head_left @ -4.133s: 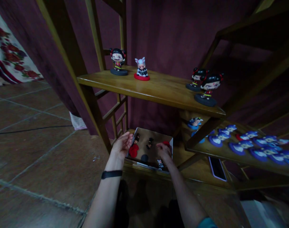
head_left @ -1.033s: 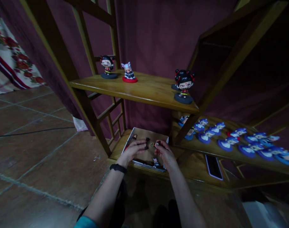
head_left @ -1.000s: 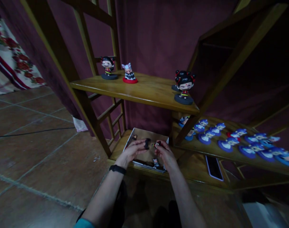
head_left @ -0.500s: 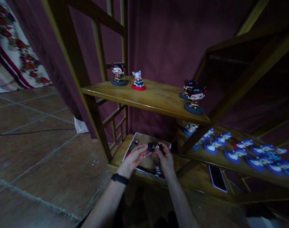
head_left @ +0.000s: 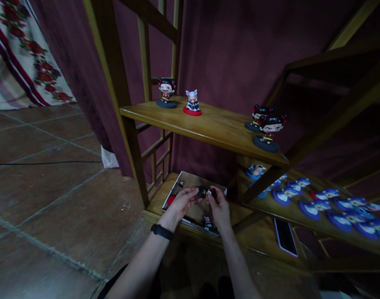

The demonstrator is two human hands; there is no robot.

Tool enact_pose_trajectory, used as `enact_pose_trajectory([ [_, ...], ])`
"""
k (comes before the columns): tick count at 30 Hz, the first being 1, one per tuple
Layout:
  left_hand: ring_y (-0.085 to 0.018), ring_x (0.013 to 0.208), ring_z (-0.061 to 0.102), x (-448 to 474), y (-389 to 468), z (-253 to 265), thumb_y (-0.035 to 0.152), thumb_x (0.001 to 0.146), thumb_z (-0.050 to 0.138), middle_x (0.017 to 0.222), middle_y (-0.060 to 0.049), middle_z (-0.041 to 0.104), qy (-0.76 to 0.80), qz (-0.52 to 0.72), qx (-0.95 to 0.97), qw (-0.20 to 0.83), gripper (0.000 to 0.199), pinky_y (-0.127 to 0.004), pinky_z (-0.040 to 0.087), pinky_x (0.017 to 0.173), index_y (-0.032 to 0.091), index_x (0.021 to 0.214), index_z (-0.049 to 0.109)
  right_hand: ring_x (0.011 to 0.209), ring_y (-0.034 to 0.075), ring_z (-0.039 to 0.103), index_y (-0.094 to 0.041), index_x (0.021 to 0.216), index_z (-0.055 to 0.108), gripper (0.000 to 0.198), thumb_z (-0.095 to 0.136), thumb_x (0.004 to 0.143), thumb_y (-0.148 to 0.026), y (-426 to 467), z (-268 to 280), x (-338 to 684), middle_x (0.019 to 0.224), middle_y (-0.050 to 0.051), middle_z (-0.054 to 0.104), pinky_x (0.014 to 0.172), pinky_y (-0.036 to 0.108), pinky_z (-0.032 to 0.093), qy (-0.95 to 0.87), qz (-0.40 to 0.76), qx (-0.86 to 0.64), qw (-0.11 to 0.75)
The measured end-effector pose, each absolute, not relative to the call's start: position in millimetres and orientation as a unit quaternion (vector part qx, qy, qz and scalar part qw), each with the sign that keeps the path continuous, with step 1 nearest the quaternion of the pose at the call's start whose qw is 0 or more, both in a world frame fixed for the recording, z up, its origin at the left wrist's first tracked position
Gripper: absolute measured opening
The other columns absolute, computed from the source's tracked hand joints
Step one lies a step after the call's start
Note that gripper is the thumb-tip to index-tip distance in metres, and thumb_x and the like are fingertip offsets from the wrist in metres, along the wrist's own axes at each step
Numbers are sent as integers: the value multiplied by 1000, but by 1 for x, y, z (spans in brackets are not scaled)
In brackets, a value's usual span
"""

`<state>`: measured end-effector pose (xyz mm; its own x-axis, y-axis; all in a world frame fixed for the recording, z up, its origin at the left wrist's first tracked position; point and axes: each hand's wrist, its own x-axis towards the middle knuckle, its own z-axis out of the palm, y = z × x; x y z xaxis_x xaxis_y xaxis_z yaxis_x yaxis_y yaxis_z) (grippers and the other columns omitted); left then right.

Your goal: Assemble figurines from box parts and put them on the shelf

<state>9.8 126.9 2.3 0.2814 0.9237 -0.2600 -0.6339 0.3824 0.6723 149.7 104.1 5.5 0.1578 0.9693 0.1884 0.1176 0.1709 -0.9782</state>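
Between my two hands a small black-haired figurine (head_left: 206, 192) lies sideways above a shallow box (head_left: 196, 177). My left hand (head_left: 185, 201) grips its dark round base, fingers closed around the edge. At the other end, my right hand (head_left: 219, 204) pinches the head, which the fingers partly cover. Inside the box, a small figurine (head_left: 181, 183) lies near the back left corner. A white-and-black figurine (head_left: 208, 221) is by the front right, and a red thing (head_left: 171, 200) shows beside my left hand.
The wooden shelf (head_left: 208, 126) above holds black-haired figurines (head_left: 166, 92) and a white-haired one (head_left: 192, 104) on a red base. Several blue-haired figurines (head_left: 314, 207) stand on the right shelf. A phone (head_left: 285, 237) lies on the lower board. A shelf post (head_left: 110, 74) rises at left.
The view has shifted, so the shelves appear a little farther right. Both hands still hold the figurine over the box, in nearly the same pose.
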Motion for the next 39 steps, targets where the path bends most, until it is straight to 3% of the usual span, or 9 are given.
enact_pose_trajectory([
  [9, -16, 76, 62, 12, 125, 4, 17, 62, 71, 82, -10, 67, 319, 510, 272, 751, 18, -29, 50, 77, 7, 76, 66, 80, 16, 59, -24, 104, 53, 31, 49, 76, -36, 101, 9, 153, 91, 2, 62, 69, 28, 46, -599, 259, -579, 489],
  [21, -14, 64, 61, 17, 125, -1, 25, 53, 76, 71, -9, 68, 373, 522, 296, 708, 28, -28, 50, 69, 8, 73, 69, 74, 16, 56, -24, 94, 54, 23, 49, 74, -33, 105, 8, 156, 81, 1, 61, 66, 27, 43, -619, 242, -603, 442],
  [39, -12, 58, 57, 20, 128, -12, 30, 52, 75, 63, -4, 65, 401, 528, 321, 676, 27, -27, 50, 63, 9, 67, 68, 85, 18, 55, -25, 100, 51, 24, 43, 77, -26, 109, 4, 157, 93, 3, 59, 74, 30, 41, -687, 200, -582, 387],
])
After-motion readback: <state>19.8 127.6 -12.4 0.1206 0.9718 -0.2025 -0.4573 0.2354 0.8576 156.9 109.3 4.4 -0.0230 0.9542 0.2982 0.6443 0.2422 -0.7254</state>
